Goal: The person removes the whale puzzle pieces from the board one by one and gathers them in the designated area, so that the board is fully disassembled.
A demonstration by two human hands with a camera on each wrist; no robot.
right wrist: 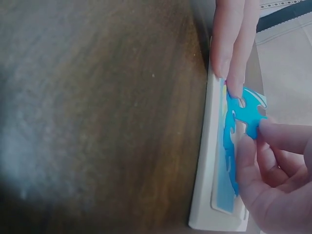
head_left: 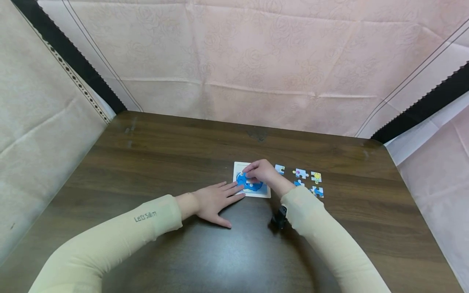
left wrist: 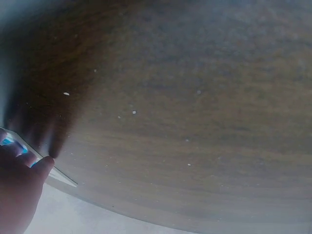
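A white-framed jigsaw puzzle tray [head_left: 266, 195] with blue pieces in it lies on the table. My right hand [head_left: 264, 173] is over the tray and pinches a blue puzzle piece [right wrist: 251, 114] between thumb and index finger. In the right wrist view that piece is raised at an angle above the other blue pieces. My left hand [head_left: 216, 202] lies with straight, spread fingers, its fingertips resting on the tray's left side. In the left wrist view, part of the left hand [left wrist: 19, 185] shows against the tray's edge.
Several loose puzzle pieces lie right of the tray, among them a pale one [head_left: 301, 173], one with a yellow figure [head_left: 316, 177] and a blue one [head_left: 317, 191]. The brown wooden table [head_left: 176, 154] meets a pale patterned cloth [head_left: 256, 53] behind.
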